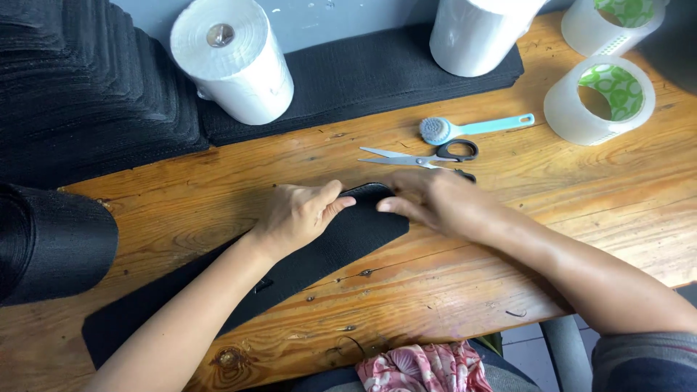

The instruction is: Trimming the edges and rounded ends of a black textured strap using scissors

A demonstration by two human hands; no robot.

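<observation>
A long black strip of fabric (341, 243) lies diagonally across the wooden table (552, 218), from the near left corner to the middle. My left hand (298, 214) rests on the strip's far end, thumb pressing its folded edge. My right hand (428, 199) pinches the same folded end from the right. The fingertips of both hands almost meet over the fold. My left forearm hides part of the strip.
Scissors (428, 156) and a blue-handled brush (465, 129) lie just beyond my hands. Two white plastic rolls (236, 62) (475, 33) stand on stacked black fabric (363, 72). Two tape rolls (599, 98) sit far right. A black fabric roll (51, 243) is at left.
</observation>
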